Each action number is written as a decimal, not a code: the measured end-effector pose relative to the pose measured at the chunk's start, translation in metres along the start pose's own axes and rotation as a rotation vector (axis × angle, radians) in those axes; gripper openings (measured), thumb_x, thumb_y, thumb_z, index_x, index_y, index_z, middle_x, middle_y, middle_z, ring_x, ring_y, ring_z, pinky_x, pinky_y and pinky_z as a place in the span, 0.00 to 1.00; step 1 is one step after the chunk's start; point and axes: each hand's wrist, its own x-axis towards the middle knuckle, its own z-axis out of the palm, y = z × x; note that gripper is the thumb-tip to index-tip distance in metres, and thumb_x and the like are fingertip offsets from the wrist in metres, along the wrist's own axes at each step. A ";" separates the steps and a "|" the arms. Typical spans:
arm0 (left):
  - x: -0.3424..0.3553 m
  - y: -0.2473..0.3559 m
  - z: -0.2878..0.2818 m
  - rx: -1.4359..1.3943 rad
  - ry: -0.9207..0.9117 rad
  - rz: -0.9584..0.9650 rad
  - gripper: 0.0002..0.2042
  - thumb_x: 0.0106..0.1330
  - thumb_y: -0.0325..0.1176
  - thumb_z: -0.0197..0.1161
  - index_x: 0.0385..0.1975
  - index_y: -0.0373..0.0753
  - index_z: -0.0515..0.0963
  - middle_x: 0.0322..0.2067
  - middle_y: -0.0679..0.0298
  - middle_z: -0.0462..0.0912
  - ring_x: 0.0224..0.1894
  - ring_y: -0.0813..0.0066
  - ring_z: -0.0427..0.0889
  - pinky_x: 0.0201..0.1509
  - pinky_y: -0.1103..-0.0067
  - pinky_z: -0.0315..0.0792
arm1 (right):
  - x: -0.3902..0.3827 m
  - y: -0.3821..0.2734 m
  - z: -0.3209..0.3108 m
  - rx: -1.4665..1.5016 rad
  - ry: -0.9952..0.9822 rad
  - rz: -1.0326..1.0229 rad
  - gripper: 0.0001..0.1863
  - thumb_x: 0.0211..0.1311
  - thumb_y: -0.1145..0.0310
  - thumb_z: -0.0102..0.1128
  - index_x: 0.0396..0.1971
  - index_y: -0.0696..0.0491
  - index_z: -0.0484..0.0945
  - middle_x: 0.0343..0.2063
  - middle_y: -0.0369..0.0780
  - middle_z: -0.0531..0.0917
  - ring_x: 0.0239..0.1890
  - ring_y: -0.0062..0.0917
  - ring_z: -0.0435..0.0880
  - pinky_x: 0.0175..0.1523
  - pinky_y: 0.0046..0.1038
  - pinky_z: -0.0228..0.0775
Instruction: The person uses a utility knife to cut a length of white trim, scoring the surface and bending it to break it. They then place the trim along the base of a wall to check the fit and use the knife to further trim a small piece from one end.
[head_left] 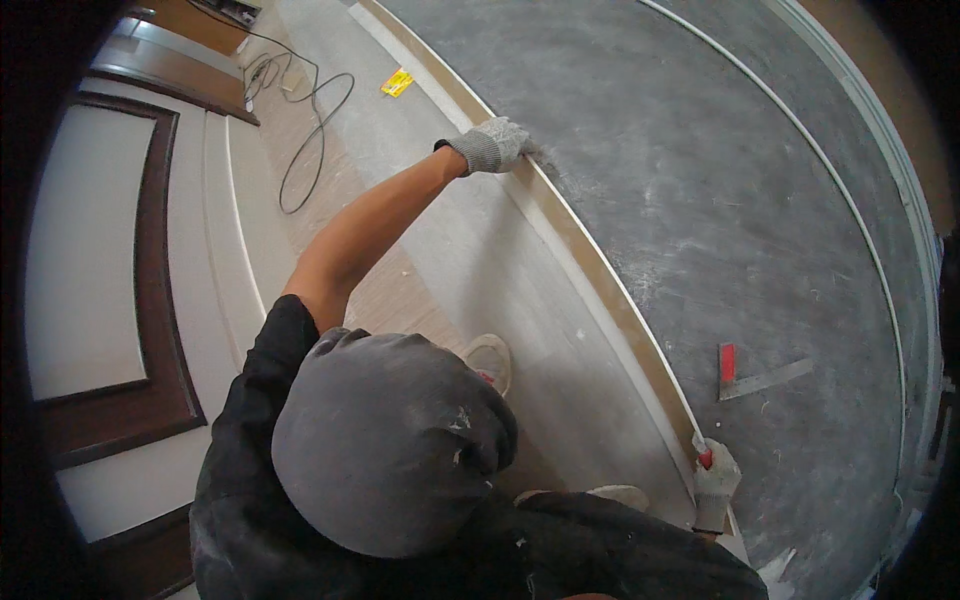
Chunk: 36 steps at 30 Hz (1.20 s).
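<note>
Seen from above my grey cap (390, 440), I crouch in pale shoes (490, 360) on the laid wood-look floor planks (520, 300), at the edge where they meet the bare grey subfloor (720, 180).

My right hand (716, 482), in a grey knit glove, is nearest, low on the right. Its fingers (722, 470) are closed around a red-handled tool (705, 458), of which only the red tip shows. The tool sits at the near end of a long tan strip (620, 310) with a thin white edge, which runs along the border of the planks and curves away up the frame.

Just beyond that hand, a try square (762, 380) with a red stock lies flat on the subfloor, well clear of the strip.

My left arm stretches far out along the same strip. My left hand (492, 145), also gloved, rests on its far part, fingers (512, 138) bent over the edge beside a smear of pale dust. I cannot tell whether they grip the strip or only press on it.

Farther off, a black cable (318, 120) loops across the planks and a small yellow object (397, 82) lies near the strip's far end. White wall panelling (90, 260) with dark brown trim fills the left side
</note>
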 end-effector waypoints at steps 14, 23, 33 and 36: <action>0.010 0.004 0.003 0.032 0.017 0.067 0.19 0.67 0.38 0.60 0.56 0.48 0.86 0.50 0.55 0.87 0.58 0.52 0.83 0.66 0.61 0.73 | 0.006 0.020 0.018 -0.010 -0.079 0.106 0.24 0.58 0.65 0.71 0.57 0.43 0.83 0.49 0.41 0.87 0.52 0.41 0.88 0.55 0.43 0.79; 0.001 -0.002 0.011 -0.011 0.014 0.165 0.27 0.64 0.34 0.66 0.66 0.53 0.76 0.63 0.59 0.80 0.66 0.55 0.77 0.73 0.62 0.69 | -0.009 0.006 0.019 0.077 -0.138 0.172 0.41 0.53 0.55 0.79 0.69 0.43 0.74 0.64 0.41 0.77 0.62 0.43 0.82 0.62 0.45 0.77; 0.001 0.003 0.013 -0.021 -0.022 0.200 0.36 0.56 0.32 0.78 0.69 0.50 0.74 0.66 0.60 0.78 0.71 0.55 0.73 0.78 0.61 0.65 | -0.039 0.036 0.034 0.030 -0.125 0.188 0.49 0.53 0.54 0.80 0.76 0.43 0.66 0.69 0.44 0.72 0.67 0.46 0.77 0.66 0.47 0.75; 0.005 0.009 0.008 -0.036 -0.069 0.200 0.38 0.56 0.32 0.77 0.70 0.51 0.73 0.67 0.60 0.77 0.71 0.54 0.73 0.78 0.60 0.65 | -0.044 0.033 0.032 0.056 -0.096 0.230 0.48 0.55 0.55 0.78 0.76 0.44 0.66 0.69 0.44 0.72 0.67 0.46 0.77 0.67 0.47 0.74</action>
